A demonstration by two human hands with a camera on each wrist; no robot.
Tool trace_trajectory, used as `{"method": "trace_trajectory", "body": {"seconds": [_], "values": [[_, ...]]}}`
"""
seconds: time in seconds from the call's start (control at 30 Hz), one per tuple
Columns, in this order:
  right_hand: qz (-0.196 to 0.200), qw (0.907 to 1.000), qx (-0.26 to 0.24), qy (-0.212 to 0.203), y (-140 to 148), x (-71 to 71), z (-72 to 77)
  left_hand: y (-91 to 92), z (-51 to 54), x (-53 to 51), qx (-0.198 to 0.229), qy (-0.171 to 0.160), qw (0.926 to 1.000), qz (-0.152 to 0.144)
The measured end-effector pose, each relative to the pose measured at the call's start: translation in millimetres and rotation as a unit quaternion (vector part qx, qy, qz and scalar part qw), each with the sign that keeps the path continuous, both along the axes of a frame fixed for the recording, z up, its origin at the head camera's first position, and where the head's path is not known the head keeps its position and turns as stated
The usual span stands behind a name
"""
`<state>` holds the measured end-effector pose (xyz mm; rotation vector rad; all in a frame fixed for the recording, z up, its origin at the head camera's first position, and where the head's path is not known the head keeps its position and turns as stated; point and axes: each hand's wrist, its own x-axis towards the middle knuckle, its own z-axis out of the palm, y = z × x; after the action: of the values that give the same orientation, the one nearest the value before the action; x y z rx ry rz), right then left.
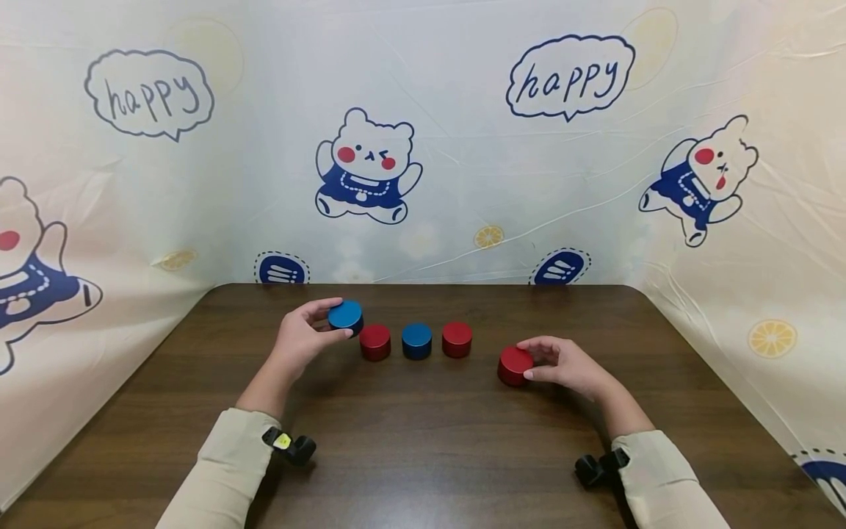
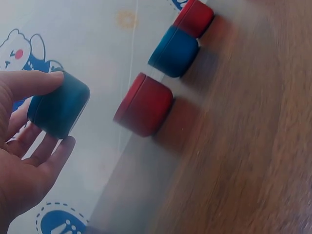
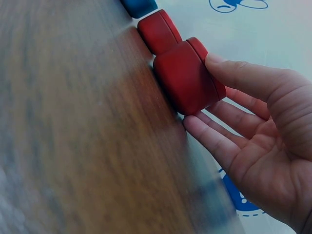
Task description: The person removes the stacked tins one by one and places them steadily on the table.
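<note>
My left hand (image 1: 302, 338) pinches a blue round tin (image 1: 346, 314) between thumb and fingers. In the left wrist view that blue tin (image 2: 59, 105) hangs clear of the table. To its right stand a red tin (image 1: 375, 343), a blue tin (image 1: 417, 342) and another red tin (image 1: 457, 340), spaced in a row. Farther right, my right hand (image 1: 567, 365) grips a third red tin (image 1: 515, 366) by its side. The right wrist view shows the thumb against this red tin (image 3: 187, 78) near its lid; whether it touches the table I cannot tell.
The tins are on a dark brown wooden table (image 1: 410, 448). A printed cloth (image 1: 456, 184) with bears and lettering hangs behind its far edge and along both sides. Small black cameras (image 1: 598, 468) are strapped at both wrists, over light sleeves.
</note>
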<state>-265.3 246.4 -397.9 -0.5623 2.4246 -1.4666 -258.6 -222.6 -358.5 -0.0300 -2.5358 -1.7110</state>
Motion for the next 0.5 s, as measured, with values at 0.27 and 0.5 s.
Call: {"method": "trace_trajectory", "body": {"seconds": [0.27,0.5], "values": [[-0.002,1.0,0.002,-0.002,0,-0.1,0.2,-8.5,-4.3,-2.3,-0.006,-0.023,0.9997,-0.003],[-0.002,1.0,0.001,0.0,0,0.1,0.3,-17.4,-10.7,-6.2,-0.021,-0.039,0.999,-0.01]]}}
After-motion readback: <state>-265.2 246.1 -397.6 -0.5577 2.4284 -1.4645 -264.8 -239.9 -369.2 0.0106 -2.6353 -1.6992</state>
